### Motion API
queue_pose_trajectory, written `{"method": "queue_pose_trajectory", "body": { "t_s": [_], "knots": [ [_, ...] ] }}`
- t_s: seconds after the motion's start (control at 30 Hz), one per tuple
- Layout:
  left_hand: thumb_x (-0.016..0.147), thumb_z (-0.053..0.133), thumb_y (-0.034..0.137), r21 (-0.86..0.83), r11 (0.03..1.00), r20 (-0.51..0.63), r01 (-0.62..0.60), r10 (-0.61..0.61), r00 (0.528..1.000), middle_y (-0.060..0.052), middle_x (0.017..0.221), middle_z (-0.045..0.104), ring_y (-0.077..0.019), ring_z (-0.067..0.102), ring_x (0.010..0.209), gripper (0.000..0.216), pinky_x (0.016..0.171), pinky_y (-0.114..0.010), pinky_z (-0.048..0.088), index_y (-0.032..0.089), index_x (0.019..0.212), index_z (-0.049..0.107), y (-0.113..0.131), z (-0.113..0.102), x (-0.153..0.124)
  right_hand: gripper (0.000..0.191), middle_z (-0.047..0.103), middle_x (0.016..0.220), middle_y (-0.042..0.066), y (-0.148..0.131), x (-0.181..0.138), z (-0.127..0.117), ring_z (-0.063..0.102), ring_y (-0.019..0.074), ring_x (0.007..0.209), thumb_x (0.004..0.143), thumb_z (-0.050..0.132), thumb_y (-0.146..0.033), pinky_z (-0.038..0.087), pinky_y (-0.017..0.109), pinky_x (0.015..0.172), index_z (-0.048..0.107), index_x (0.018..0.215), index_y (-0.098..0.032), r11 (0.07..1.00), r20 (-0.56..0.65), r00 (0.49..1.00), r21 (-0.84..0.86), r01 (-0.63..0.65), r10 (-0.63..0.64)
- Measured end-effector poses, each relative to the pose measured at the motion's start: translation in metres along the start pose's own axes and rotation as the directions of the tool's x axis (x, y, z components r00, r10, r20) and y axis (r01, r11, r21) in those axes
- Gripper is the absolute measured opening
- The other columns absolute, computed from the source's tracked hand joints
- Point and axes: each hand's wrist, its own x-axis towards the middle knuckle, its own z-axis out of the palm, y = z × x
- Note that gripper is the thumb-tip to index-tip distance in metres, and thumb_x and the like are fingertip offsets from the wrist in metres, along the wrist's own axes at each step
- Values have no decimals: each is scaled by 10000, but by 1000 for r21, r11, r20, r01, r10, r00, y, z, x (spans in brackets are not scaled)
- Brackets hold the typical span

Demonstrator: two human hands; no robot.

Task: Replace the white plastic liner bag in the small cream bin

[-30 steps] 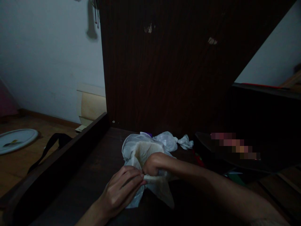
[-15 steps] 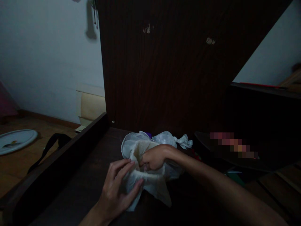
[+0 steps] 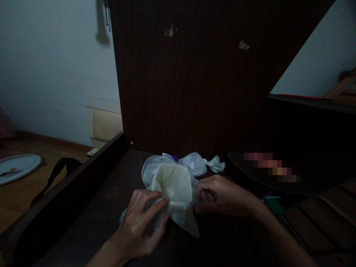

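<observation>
A whitish cloth [image 3: 178, 181] lines a container in front of me, its mouth open and a pointed corner hanging down over the near side. The container itself is mostly hidden. My left hand [image 3: 144, 218] grips the near-left edge of the cloth, fingers over the rim and thumb in front. At its right side, my right hand [image 3: 214, 193] has curled fingers closed against the cloth's edge, slightly blurred. Behind the cloth lies a translucent white plastic bag [image 3: 148, 167]. A knotted plastic bag [image 3: 194, 163] sits to the right of that one.
Everything rests on a dark wooden surface [image 3: 111, 196] with a raised side board [image 3: 72, 185] at left and a tall dark panel [image 3: 189, 92] behind. A dark tray-like object [image 3: 239, 174] stands at right. On the floor at left are a white oval lid [image 3: 22, 167] and a black strap [image 3: 58, 174].
My right hand has come out of the cloth-lined opening to its right side. The cloth's inside now shows. My left hand stays at the near-left edge. The view has shifted slightly.
</observation>
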Motion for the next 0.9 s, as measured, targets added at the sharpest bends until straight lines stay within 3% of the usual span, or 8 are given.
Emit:
{"method": "queue_pose_trajectory", "body": {
  "t_s": [0.17, 0.27, 0.37, 0.57, 0.7, 0.8, 0.9],
  "knots": [
    [947, 645, 319, 17, 996, 261, -90, 82, 962, -81, 1034, 708, -249, 622, 913, 281, 826, -418, 487, 175, 1189, 637, 11, 8, 26, 126, 746, 984, 24, -4, -11, 51, 672, 247, 945, 906, 677, -333, 416, 341, 795, 733, 962, -235, 973, -127, 986, -189, -130, 107],
    [959, 627, 291, 11, 994, 350, -107, 96, 932, -65, 965, 698, -238, 612, 852, 246, 773, -391, 499, 176, 1176, 638, 12, 18, 31, 145, 728, 878, 27, -2, -10, 74, 672, 220, 867, 942, 581, -224, 397, 325, 762, 705, 872, -203, 966, -233, 970, -227, -127, 73],
    [978, 577, 180, -39, 997, 342, -71, 80, 936, -61, 941, 678, -207, 610, 839, 192, 734, -331, 511, 176, 1158, 644, 9, 23, 28, 156, 677, 757, 6, 2, -9, 82, 632, 168, 730, 910, 578, -171, 347, 287, 664, 648, 771, -181, 975, -308, 951, -215, -54, -15],
    [968, 576, 125, -214, 977, 263, 18, 40, 964, -81, 1029, 663, -184, 633, 934, 191, 802, -299, 548, 185, 1130, 659, 5, 18, 27, 184, 625, 694, -24, -6, -11, 78, 559, 112, 635, 893, 583, -173, 317, 249, 616, 577, 710, -178, 990, -346, 928, -67, 124, -139],
    [934, 547, 75, -283, 955, 233, 85, -17, 972, -83, 1041, 670, -181, 648, 953, 163, 828, -298, 552, 175, 1008, 652, 8, 13, 29, 110, 699, 785, -18, -17, -14, 72, 624, 115, 710, 894, 595, -166, 370, 232, 684, 654, 804, -186, 975, -256, 945, 29, 218, -204],
    [914, 482, 39, -336, 936, 211, 100, -29, 977, -83, 1024, 682, -179, 654, 950, 184, 825, -302, 549, 172, 906, 609, 9, 11, 30, 82, 718, 782, -24, -20, -15, 57, 642, 119, 725, 883, 651, -215, 389, 231, 710, 696, 816, -197, 959, -179, 948, 58, 277, -263],
    [898, 434, 21, -367, 927, 202, 74, 2, 979, -77, 951, 687, -185, 649, 928, 210, 819, -321, 542, 174, 850, 568, 9, 9, 31, 184, 682, 713, -12, -19, -5, 33, 608, 114, 663, 930, 603, -245, 390, 236, 670, 711, 795, -181, 940, -231, 919, 46, 339, -320]
  ]
}}
